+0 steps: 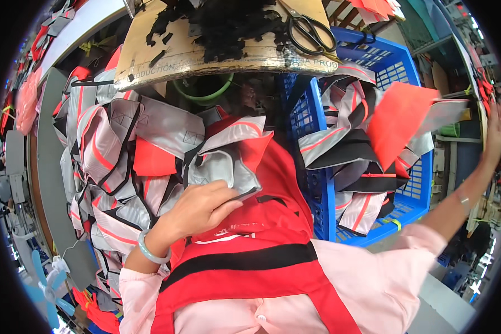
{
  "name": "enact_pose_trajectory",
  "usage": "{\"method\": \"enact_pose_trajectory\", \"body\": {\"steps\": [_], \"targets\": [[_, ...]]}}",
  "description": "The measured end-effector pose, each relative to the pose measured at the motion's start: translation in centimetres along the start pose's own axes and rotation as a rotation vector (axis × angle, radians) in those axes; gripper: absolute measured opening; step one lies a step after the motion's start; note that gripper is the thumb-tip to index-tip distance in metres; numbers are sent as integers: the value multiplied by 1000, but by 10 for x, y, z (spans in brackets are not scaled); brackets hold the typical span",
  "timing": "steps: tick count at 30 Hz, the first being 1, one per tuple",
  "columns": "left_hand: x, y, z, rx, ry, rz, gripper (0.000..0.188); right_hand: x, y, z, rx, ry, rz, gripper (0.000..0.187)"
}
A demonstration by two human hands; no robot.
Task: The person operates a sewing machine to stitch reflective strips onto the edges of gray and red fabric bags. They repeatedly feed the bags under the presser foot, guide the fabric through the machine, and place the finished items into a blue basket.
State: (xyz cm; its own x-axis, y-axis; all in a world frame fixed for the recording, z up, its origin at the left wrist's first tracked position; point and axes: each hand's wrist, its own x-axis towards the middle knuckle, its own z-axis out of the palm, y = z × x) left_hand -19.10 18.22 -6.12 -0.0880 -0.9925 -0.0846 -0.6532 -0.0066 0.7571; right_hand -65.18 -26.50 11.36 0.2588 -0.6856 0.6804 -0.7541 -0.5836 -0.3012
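My left hand (203, 209), with a pale bangle at its wrist, is curled over a sewn grey-and-red fabric piece (220, 167) on my lap. Its fingertips press at the lower edge of the piece. My right arm reaches far out to the right, and my right hand (494, 133) is beyond the basket, slightly blurred, fingers stretched out with nothing seen in them. A bright red fabric panel (402, 119) with a grey flap stands above the heap in the blue plastic basket (367, 240); no hand touches it. I cannot tell whether it rests on the heap.
A large heap of grey, red and black fabric pieces (114, 147) lies at my left. Ahead is a worn board (133, 53) bearing black scraps (228, 28) and black-handled scissors (312, 34). Beneath it shows a green-rimmed bin (206, 99). A blue fan (53, 281) stands lower left.
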Motion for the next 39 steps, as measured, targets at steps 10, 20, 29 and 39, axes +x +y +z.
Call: {"method": "enact_pose_trajectory", "body": {"steps": [10,20,29,39], "targets": [[45,23,-30,156,75,248,21,-307,-327,193,1532,-1167,452,24],[26,-14,-68,-338,-102,460,35,-255,-306,155,2102,-1320,75,19],[53,-16,-54,-369,378,15,18,-212,-329,170,723,-326,-31,65],[72,-18,-129,-383,255,-8,23,-135,-383,206,897,-1057,-146,48]]}}
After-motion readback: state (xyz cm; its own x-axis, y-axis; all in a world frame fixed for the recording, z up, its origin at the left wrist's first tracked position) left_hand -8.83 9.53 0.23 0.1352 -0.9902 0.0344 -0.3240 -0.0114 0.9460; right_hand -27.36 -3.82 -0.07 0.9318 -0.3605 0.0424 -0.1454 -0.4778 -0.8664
